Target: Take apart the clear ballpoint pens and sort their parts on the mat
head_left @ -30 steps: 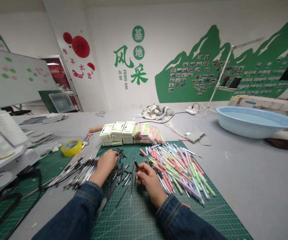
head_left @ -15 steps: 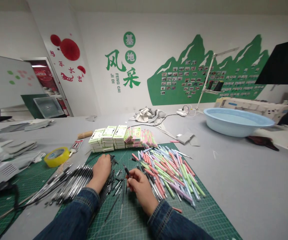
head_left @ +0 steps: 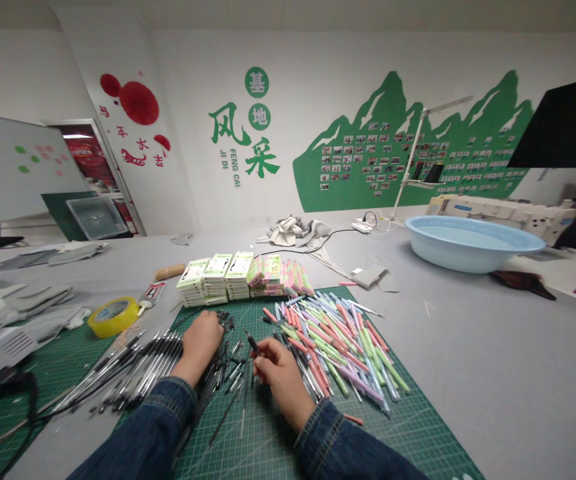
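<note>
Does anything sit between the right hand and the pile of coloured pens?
Yes, something low: a few black-and-clear pens lie along the pile's left edge, between the right hand, which holds a dark pen-like piece, and the coloured pens. Nothing upright is visible there.

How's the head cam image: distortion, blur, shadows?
Head view throughout: wide-angle distortion, door frame leaning, blue tub looking stretched; soft, diffuse light, faint shadows on the green mat; small black parts by the left hand blur together.
</note>
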`<action>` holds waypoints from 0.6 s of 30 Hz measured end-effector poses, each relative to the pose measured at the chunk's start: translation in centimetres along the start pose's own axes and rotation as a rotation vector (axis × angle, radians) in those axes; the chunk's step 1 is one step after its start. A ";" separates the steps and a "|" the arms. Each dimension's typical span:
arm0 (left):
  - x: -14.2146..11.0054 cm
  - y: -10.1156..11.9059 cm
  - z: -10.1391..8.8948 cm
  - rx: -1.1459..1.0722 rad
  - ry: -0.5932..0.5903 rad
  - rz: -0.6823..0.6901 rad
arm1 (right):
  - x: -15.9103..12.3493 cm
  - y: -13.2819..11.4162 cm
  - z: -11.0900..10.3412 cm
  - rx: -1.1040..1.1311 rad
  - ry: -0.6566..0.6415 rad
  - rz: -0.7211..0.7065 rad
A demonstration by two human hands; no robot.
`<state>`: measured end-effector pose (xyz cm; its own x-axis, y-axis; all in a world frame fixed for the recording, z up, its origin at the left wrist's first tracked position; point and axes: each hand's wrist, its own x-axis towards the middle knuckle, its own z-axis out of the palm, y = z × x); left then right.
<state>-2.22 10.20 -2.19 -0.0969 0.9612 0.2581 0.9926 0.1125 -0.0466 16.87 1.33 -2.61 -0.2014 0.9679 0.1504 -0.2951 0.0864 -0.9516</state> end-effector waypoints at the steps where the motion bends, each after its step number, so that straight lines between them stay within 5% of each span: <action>1: -0.1 0.0 -0.2 -0.003 0.000 0.000 | 0.0 0.0 0.0 -0.001 0.000 -0.002; 18: 0.3 -0.7 0.2 -0.096 -0.040 0.055 | 0.1 0.5 -0.1 -0.010 -0.005 -0.012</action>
<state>-2.94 10.45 -2.27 -0.0431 0.9748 0.2191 0.9988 0.0366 0.0338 16.83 1.53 -3.10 -0.2028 0.9655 0.1633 -0.2883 0.1005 -0.9523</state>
